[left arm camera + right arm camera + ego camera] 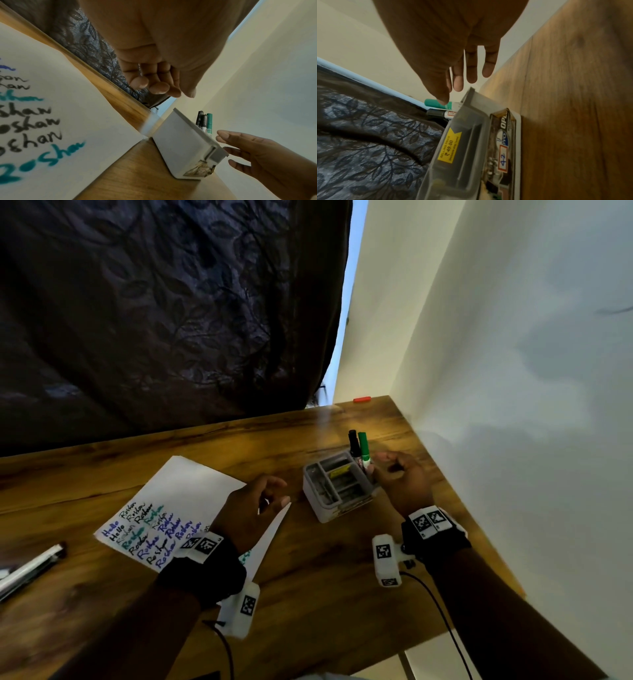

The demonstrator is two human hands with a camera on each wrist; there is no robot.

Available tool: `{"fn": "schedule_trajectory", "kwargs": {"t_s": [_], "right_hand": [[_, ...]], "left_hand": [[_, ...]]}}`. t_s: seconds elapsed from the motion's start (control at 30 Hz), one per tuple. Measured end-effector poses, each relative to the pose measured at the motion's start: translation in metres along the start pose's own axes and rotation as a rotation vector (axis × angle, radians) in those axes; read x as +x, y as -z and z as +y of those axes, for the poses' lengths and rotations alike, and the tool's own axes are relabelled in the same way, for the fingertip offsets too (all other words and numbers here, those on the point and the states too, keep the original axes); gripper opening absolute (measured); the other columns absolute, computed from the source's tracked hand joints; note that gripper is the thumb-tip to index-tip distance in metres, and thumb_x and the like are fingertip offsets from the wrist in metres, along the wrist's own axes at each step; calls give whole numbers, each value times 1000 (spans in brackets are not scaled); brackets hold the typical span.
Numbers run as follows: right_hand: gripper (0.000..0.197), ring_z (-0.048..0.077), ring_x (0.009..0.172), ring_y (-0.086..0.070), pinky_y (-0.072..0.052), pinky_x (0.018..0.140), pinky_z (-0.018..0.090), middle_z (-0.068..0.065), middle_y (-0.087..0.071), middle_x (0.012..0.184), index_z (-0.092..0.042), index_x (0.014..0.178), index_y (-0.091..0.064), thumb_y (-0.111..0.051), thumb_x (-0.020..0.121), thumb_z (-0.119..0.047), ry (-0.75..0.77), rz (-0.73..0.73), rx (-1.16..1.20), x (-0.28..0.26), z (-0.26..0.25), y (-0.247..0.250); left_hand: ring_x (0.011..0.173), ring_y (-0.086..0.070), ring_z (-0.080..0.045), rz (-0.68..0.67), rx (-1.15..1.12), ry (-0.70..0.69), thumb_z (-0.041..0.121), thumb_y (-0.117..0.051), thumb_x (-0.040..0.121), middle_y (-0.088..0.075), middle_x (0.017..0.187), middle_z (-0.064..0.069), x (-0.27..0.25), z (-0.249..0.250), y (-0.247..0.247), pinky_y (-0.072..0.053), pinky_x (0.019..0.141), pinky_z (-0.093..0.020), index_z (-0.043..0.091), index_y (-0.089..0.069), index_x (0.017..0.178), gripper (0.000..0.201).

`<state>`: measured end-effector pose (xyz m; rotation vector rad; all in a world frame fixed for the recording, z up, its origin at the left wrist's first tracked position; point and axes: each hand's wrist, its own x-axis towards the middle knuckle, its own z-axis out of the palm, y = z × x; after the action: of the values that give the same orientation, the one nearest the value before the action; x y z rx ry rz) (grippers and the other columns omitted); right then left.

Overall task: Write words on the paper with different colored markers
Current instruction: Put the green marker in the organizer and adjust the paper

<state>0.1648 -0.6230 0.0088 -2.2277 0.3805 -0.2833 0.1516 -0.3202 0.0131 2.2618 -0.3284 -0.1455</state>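
A white paper [191,494] lies on the wooden table [308,577], its lower half covered with words in black, blue and teal. My left hand [279,493] hovers over the paper's right edge with fingers loosely curled and holds nothing; the left wrist view shows its fingers [159,88] empty. A grey organizer [329,491] stands to the right of the paper. A green marker [363,448] and a black marker [354,445] stand upright in its far corner. My right hand [378,465] is beside them with straight fingers; its thumb [443,100] is at the green marker [433,103].
Pens [30,566] lie at the table's left edge. A small red object [362,399] sits at the far edge. A dark patterned curtain [171,302] hangs behind the table. A pale wall [513,405] runs along its right side, close to the organizer.
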Motion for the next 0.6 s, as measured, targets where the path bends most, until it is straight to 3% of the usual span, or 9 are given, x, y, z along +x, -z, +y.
{"fn": "schedule_trajectory", "kwargs": {"t_s": [0.1,0.23,0.37,0.5,0.6], "right_hand": [[35,15,98,-61,-54,82,34,-6,-64,111,-26,110,-67,-73,80,-43,98,20,-35,-4,-17,5],[26,18,104,-55,-52,85,39,-3,-60,113,-29,107,-66,-66,83,-41,341,25,-83,-19,-61,-5],[19,-6,97,-48,-41,86,16,-1,-60,106,-15,102,-69,-66,87,-26,538,-92,-10,-41,-112,-45],[11,5,99,-53,-45,87,25,-15,-59,103,-30,95,-70,-67,86,-36,622,-313,-103,-62,-143,-107],[8,0,96,-55,-43,86,14,-20,-60,101,-34,95,-69,-68,88,-33,668,-465,-75,-83,-158,-142]], "left_hand": [[80,-58,-2,12,2,14,46,-53,92,-60,86,15,-7,-2,8,-40,67,-13,34,-53,116,27],[80,-59,-4,51,6,50,43,-54,93,-61,85,11,-23,-15,31,-47,72,-20,33,-54,115,24],[75,-58,0,146,67,136,42,-57,92,-62,81,14,-50,-45,64,-47,68,-19,38,-55,110,18],[70,-59,-4,258,107,248,35,-55,93,-61,80,12,-88,-93,104,-43,61,-23,34,-58,104,11],[78,-60,-13,287,197,394,31,-59,92,-61,91,5,-119,-134,134,-41,65,-24,32,-58,104,12]]}}
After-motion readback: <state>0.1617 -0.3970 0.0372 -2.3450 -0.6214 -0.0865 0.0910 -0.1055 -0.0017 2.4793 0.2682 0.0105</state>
